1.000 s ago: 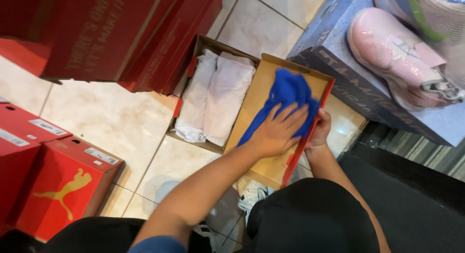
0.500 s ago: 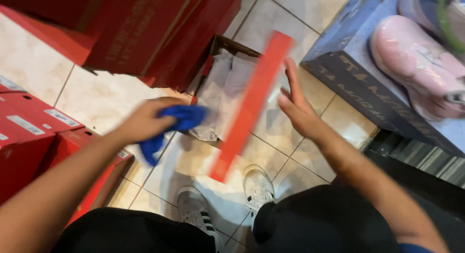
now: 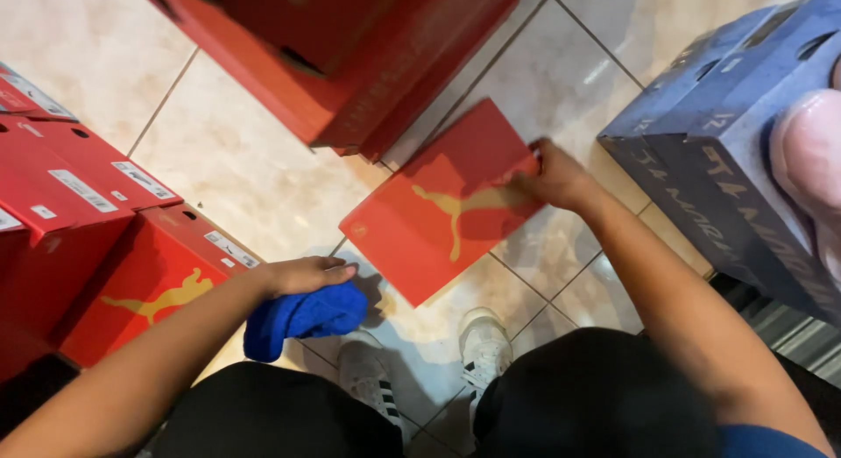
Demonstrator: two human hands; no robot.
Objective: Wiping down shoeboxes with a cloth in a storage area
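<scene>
1. Pale floor tiles with dark grout lines fill the ground; I look straight down on them past two black-clad knees and a pair of white shoes.
2. Red shoe box, flat on the tiles ahead of the knees. Half a second ago its lid stood on edge above the open box and the white paper inside showed; now the lid lies shut and I see no paper.
3. Right hand: fingers curled over the far right corner of the lid, pinching or pressing it there. I judge the box to be closed, or a touch short of fully seated at that corner; I cannot tell which.
4. Left hand: palm down, fingers pressed together over a blue cloth, which it holds just above the tiles beside the left knee. One second ago that cloth lay inside the box under this hand; it is now out and well clear of the box.
5. Stacked red boxes, left of the cloth; the nearest one almost touches the left forearm.
6. More red boxes at the top, close behind the closed one.
7. Blue-grey box, right, bearing a pink shoe at the picture's edge.
</scene>
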